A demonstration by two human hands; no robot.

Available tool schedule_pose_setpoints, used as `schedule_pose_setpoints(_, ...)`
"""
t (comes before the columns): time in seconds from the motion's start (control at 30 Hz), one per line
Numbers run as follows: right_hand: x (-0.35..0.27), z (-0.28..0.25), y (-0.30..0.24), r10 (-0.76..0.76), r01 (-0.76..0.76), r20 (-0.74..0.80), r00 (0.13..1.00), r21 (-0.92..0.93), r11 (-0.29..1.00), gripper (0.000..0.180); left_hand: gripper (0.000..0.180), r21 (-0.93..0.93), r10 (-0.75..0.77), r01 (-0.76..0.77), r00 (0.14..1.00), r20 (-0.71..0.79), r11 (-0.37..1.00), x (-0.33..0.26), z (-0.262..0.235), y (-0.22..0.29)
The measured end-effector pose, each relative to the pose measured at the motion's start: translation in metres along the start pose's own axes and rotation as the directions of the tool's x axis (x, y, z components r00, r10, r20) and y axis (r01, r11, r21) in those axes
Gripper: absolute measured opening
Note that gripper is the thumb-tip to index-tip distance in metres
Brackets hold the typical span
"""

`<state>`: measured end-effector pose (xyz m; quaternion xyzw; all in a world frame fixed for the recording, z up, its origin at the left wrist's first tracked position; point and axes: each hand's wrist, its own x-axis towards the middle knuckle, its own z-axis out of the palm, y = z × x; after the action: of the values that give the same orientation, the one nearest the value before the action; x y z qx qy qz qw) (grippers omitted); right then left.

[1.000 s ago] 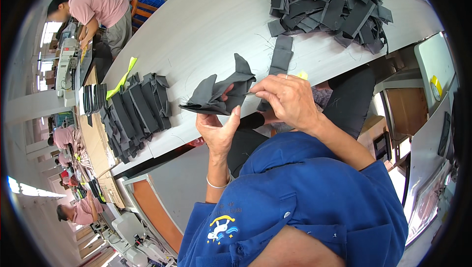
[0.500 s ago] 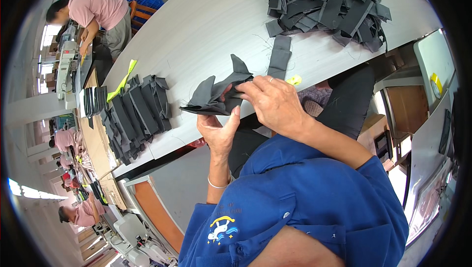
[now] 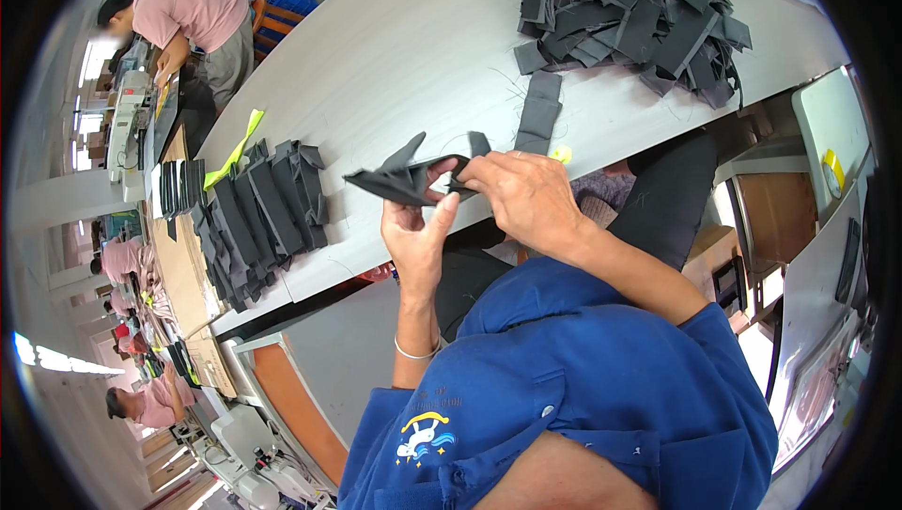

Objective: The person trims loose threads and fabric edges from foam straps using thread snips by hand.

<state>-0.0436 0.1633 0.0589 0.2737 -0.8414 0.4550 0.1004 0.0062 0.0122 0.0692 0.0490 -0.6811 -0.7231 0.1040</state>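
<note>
Above the pale grey counter (image 3: pixel 395 49), the dark fabric piece (image 3: pixel 399 176) now sits lower and flatter than a moment ago, pinched on one side by the left hand (image 3: pixel 420 233) and on the other by the closed fingers (image 3: pixel 470 172) of the right hand (image 3: pixel 526 198), near the neat stack (image 3: pixel 258 214), suggesting its fold is being refined.

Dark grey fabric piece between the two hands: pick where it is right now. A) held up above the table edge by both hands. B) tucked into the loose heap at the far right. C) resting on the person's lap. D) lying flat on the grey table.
A: the left hand and the right hand pinch the dark grey fabric piece in the air above the table edge.
</note>
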Motion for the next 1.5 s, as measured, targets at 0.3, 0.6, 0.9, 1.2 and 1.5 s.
schedule_pose_setpoints(0.3,-0.003,-0.024,0.019,0.206,-0.234,0.153,0.966,0.187,0.954,0.015,0.033,-0.239,-0.187,0.175,0.982,-0.026,0.955,0.013,-0.013,-0.012)
schedule_pose_setpoints(0.6,0.017,-0.005,0.020,-0.012,0.025,-0.049,0.999,0.266,0.964,0.017,0.060,-0.246,-0.193,0.217,0.974,0.116,0.945,0.011,0.000,-0.012)
schedule_pose_setpoints(0.9,0.033,0.001,0.021,-0.062,0.082,-0.132,0.989,0.148,0.986,0.013,0.076,-0.255,-0.258,0.290,0.954,0.154,0.922,0.004,0.005,-0.010)
schedule_pose_setpoints(1.2,0.044,0.002,0.030,-0.124,0.128,-0.127,0.984,0.025,0.991,0.011,0.070,-0.224,-0.358,0.403,0.908,0.219,0.887,-0.001,0.009,-0.018)
schedule_pose_setpoints(1.5,0.005,-0.021,0.032,0.190,-0.351,0.328,0.925,0.552,0.756,0.021,0.023,-0.410,-0.377,0.430,0.903,0.208,0.804,-0.009,-0.003,-0.019)
